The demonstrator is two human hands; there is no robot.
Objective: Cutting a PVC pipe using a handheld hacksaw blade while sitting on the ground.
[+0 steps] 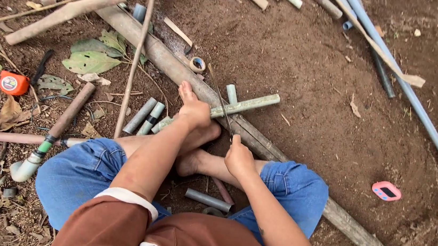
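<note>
My left hand [194, 110] clamps a short green pipe [245, 105] down against the long pole [151, 47] that crosses the dirt from eleven o'clock to five o'clock. The pipe's long axis runs from about eight o'clock to two o'clock, its free end pointing away to the right of my grip. My right hand [238, 158] is closed around the handle of a thin saw blade [220, 100], which rises toward eleven o'clock and crosses the pipe just beside my left fingers. My bare foot [202, 137] lies between both hands, touching the pole. Cut pipe pieces [144, 116] lie at nine o'clock of the grip; one more stub [232, 94] stands just behind the pipe. Open soil lies at two o'clock.
</note>
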